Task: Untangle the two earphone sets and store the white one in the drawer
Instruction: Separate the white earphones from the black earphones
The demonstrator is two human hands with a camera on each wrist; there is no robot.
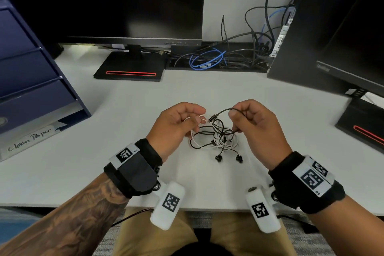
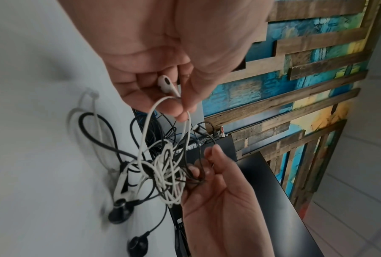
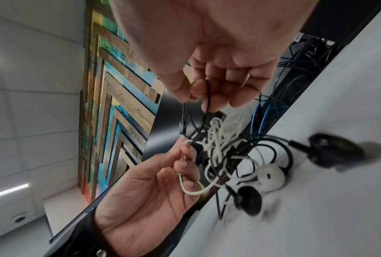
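**A:** What lay before you, biggest first?

**B:** The white desk (image 1: 99,172) carried a dark monitor (image 1: 116,0) at the back and a blue drawer unit (image 1: 31,81) on your left, its drawers closed.

**A:** And your hands?

**B:** Your left hand (image 1: 176,127) and right hand (image 1: 255,129) hovered near the front edge, the tangle between them. Each grip was closed on a cord: left fingers pinched the white earphones (image 2: 163,173), one white bud (image 2: 166,84) tucked against the palm; right thumb and forefinger pinched the black earphones (image 1: 220,131) by the cord near the plug (image 1: 212,118).

**A:** Were the sets apart?

**B:** No. Both cords were knotted together just above the desk, two black buds (image 1: 218,158) hanging at the bottom.
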